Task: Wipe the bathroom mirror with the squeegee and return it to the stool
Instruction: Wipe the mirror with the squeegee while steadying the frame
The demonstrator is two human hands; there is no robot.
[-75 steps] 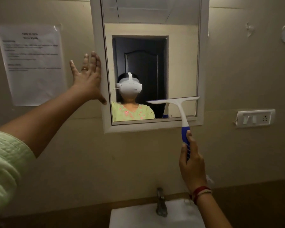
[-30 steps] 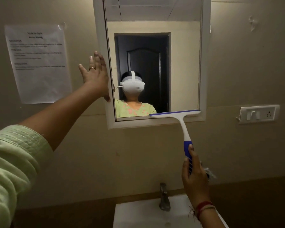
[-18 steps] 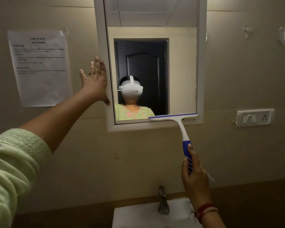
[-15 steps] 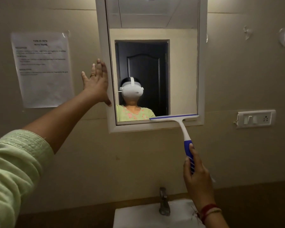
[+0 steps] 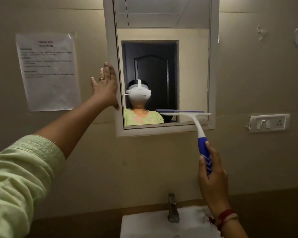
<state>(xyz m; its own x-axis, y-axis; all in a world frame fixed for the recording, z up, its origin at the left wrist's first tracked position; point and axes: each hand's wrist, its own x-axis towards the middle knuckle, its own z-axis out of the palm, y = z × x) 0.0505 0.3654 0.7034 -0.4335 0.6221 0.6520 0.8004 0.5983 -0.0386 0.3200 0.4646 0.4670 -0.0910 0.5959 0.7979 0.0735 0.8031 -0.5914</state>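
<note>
A white-framed mirror (image 5: pixel 212 66) hangs on the beige wall in front of me. My right hand (image 5: pixel 212 177) grips the blue handle of a white squeegee (image 5: pixel 196 124). Its blade lies level across the lower right part of the glass, just above the bottom frame. My left hand (image 5: pixel 104 87) is flat against the mirror's left frame with fingers spread, and wears a ring. The stool is out of view.
A white sink (image 5: pixel 144 225) with a metal tap (image 5: pixel 173 210) sits below the mirror. A printed paper sheet (image 5: pixel 47 71) is taped to the wall at left. A switch and socket plate (image 5: pixel 269 123) is at right.
The squeegee blade went down the right side of the glass to the bottom frame, then rose a little and tilted off it. My left hand stayed on the frame.
</note>
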